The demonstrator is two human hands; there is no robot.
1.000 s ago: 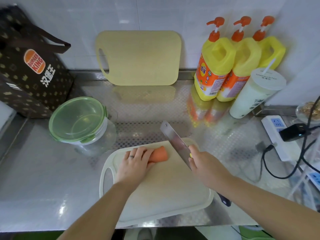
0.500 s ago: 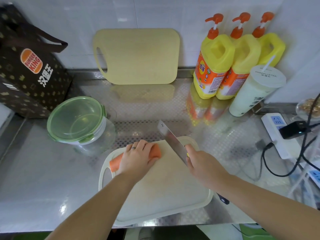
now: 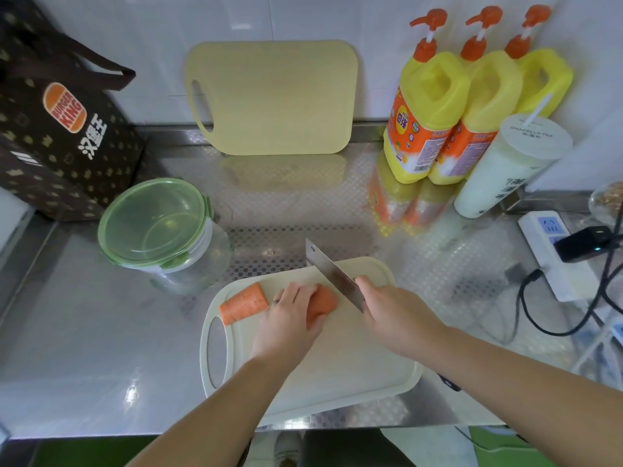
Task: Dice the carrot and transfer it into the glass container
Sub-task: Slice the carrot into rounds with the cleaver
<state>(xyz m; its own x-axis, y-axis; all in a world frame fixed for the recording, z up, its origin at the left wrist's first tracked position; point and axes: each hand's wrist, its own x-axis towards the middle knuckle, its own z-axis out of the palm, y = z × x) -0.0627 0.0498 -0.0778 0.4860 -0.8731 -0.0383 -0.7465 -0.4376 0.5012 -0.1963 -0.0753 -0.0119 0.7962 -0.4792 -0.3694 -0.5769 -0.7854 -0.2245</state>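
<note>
Head view: a stainless steel counter (image 3: 84, 332), embossed in a band toward the back, runs beneath a white tiled wall (image 3: 303, 15). A white cutting board (image 3: 354, 365) lies at the counter's front edge. The carrot (image 3: 244, 303) lies on the board's far left part. The left hand (image 3: 290, 318) is curled over its middle, and both ends show. The right hand (image 3: 394, 315) grips a cleaver (image 3: 332, 274), its blade just right of the carrot (whether the edge touches the board, I cannot tell). The glass container (image 3: 161, 230), green lid on, stands just behind the board's left corner. Further back are a Burger King bag (image 3: 57, 129), a yellow cutting board (image 3: 273, 96) leaning on the wall, three yellow pump bottles (image 3: 435, 106) and a lidded drink cup (image 3: 505, 166) with a straw. A power strip (image 3: 556, 257) lies at the right.
</note>
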